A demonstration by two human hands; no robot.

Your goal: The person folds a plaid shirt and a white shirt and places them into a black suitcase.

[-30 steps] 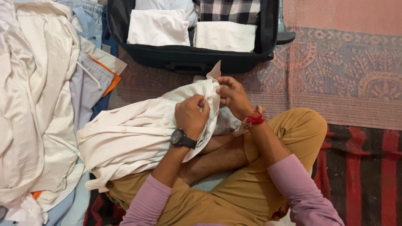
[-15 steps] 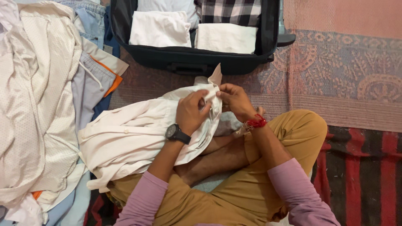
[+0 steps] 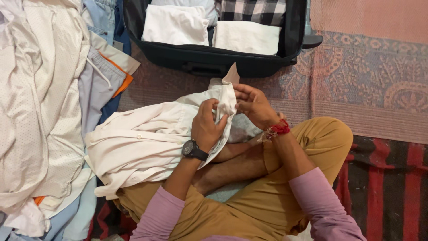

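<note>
Covering the floor was a patterned pink rug (image 3: pixel 370 76); an open black suitcase (image 3: pixel 214 62) lay ahead, heaped clothes (image 3: pixel 40 111) leftward. Both hands, left (image 3: pixel 207 125) and right (image 3: pixel 254 105), pinched the cream shirt (image 3: pixel 142 143) on the lap.

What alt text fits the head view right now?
Seated cross-legged, a person grips a cream shirt with the left hand and right hand near its collar. An open black suitcase of folded clothes lies ahead.
</note>
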